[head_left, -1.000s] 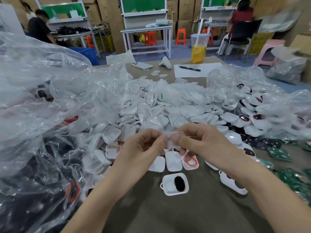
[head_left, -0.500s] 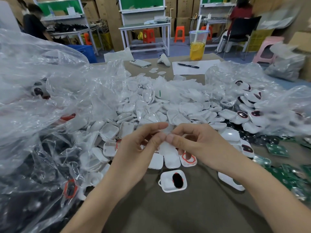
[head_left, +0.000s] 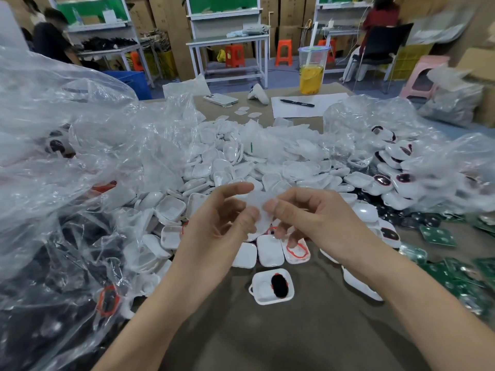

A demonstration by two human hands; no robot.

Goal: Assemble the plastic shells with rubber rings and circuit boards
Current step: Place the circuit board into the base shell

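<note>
Film (head_left: 258, 210) now exposed; left hand (head_left: 214, 234), right hand (head_left: 316, 218) pinching.

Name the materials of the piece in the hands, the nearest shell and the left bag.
Piece: milky, translucent, thin, probably soft plastic or film. Shell: white moulded plastic, smooth with soft sheen. Bag: clear plastic film, crinkled, with bright glints.

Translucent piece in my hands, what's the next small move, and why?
Probably ease the pinches apart to peel or open it: the left hand and right hand each pinch the thin translucent piece between thumb and fingers, thumbs almost touching, above the shells.
</note>
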